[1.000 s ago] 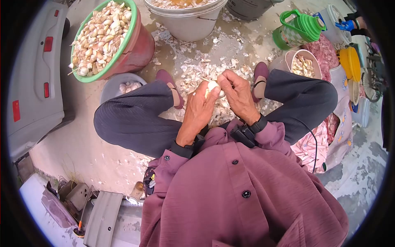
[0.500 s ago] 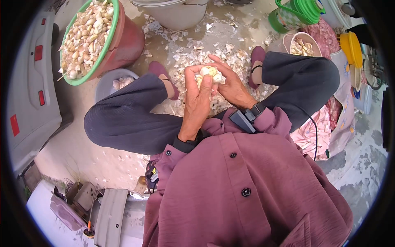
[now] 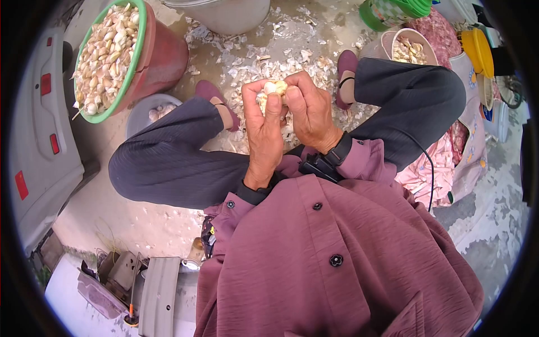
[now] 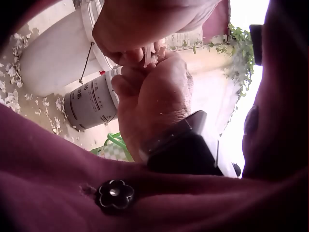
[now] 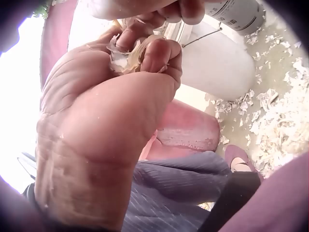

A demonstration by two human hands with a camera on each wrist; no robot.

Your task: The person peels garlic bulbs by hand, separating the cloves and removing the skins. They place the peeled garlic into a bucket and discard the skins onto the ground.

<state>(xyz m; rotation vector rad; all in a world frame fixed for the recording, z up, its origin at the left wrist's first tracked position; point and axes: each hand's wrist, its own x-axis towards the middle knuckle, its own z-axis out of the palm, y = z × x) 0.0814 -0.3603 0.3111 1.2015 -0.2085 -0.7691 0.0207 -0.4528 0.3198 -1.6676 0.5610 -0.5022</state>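
A partly peeled garlic bulb (image 3: 272, 88), with pale bare cloves showing, is held up between both hands in the head view. My left hand (image 3: 263, 132) grips it from the left, thumb across the near side. From the right, my right hand (image 3: 313, 118) pinches its edge between thumb and curled fingers. In the right wrist view, loose papery skin (image 5: 126, 59) hangs between the left hand's fingers (image 5: 157, 55). The left wrist view has the right hand (image 4: 154, 94) close against the left, with most of the bulb hidden by fingers.
A green-rimmed red bucket (image 3: 168, 62) heaped with garlic cloves stands at left, a grey basin (image 3: 137, 117) beside it. Right of the legs, a pale bucket (image 3: 384, 47) contains cloves. Peeled skins (image 3: 297, 64) litter the floor. A white bucket (image 3: 224, 18) stands ahead, a green flask (image 3: 387, 12) at upper right.
The hands first worked close together on the garlic; half a second ago the right hand was more open beneath it. Now its thumb and fingers pinch the garlic's right edge. The head view has shifted.
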